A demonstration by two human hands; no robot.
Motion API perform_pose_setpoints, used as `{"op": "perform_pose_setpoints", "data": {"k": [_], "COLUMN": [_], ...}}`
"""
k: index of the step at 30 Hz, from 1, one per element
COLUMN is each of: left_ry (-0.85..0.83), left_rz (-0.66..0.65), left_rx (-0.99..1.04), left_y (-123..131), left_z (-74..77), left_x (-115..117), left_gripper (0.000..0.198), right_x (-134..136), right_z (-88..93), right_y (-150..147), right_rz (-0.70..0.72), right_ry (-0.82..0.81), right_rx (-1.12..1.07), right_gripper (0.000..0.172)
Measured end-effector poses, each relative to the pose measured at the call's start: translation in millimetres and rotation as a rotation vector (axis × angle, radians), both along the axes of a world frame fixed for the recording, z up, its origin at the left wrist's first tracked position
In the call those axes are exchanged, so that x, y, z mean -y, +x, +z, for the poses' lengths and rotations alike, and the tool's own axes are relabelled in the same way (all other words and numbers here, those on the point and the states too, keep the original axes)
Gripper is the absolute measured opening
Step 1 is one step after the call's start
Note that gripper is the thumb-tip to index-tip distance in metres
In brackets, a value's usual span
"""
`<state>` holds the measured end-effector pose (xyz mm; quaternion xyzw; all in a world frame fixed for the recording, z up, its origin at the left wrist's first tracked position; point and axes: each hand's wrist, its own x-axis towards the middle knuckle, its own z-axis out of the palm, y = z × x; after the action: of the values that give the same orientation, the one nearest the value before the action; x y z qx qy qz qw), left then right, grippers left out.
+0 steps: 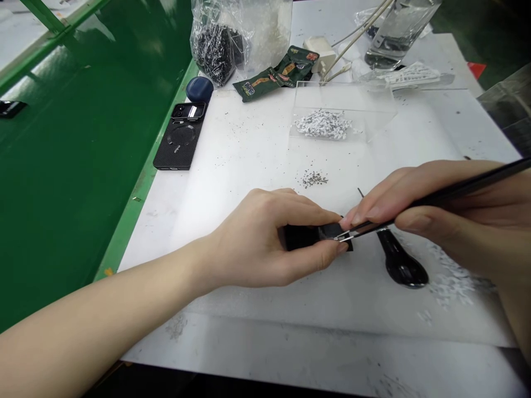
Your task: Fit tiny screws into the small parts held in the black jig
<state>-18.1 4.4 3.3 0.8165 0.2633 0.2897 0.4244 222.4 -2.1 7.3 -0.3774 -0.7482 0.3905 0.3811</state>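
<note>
Pinching a small black piece (315, 236) in the left hand (257, 237), fingers closed on it, low over the white sheet (232, 188) at lower centre of frame. Right hand (448, 215) enters from the right, grip closed on long black tweezers (464, 190), tips at the piece's right end. Fingers of the two hands nearly touch, which looks like a deliberate brace: short reach, piece steadied against the tips.

Room is tight on the right: a black spoon-shaped item (400, 266) lies just under the tweezers, with scattered white bits (452, 276) beyond it. Small heap of dark grey bits (314, 178) sits just above the hands. Clear acrylic tray (342, 108) at upper centre holds a pile of small white parts (322, 124), probably kept up-frame to stay out of the hands' path. Black phone case (179, 135) lies upper left near the sheet's edge, beside a round blue case (199, 89). Green tabletop (83, 166) fills the left side; the left forearm (99, 315) crosses toward the lower left corner.
</note>
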Motion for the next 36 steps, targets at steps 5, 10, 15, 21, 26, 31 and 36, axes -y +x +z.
{"op": "perform_pose_setpoints", "data": {"k": [5, 10, 15, 21, 26, 31, 36], "left_ry": [0.006, -0.01, 0.022, 0.035, 0.031, 0.036, 0.026], "left_rz": [0.005, 0.001, -0.012, 0.0, 0.009, 0.009, 0.01], "left_rx": [-0.008, 0.006, 0.013, -0.003, 0.005, 0.006, 0.006], "left_y": [-0.1, 0.3, 1.1, 1.5, 1.2, 0.9, 0.9], "left_z": [-0.2, -0.7, -1.1, -1.5, -2.0, -1.7, -1.3], "left_x": [-0.1, 0.2, 0.0, 0.0, 0.0, 0.3, 0.2], "left_gripper": [0.014, 0.011, 0.012, 0.01, 0.01, 0.011, 0.011], "right_x": [0.0, 1.6, 1.3, 1.3, 0.4, 0.6, 0.6], "right_z": [1.4, -0.7, -3.7, -1.7, -3.3, -5.0, -0.9], "right_y": [-1.3, -1.4, -2.6, -2.2, -0.3, -0.5, -1.7], "right_rz": [0.006, -0.038, -0.055, -0.071, -0.042, -0.039, -0.045], "right_ry": [-0.03, 0.001, 0.019, 0.013, -0.012, -0.016, -0.025], "right_rx": [-0.004, 0.011, 0.037, 0.053, 0.049, 0.018, 0.033], "right_gripper": [0.01, 0.008, 0.006, 0.007, 0.006, 0.008, 0.006]}}
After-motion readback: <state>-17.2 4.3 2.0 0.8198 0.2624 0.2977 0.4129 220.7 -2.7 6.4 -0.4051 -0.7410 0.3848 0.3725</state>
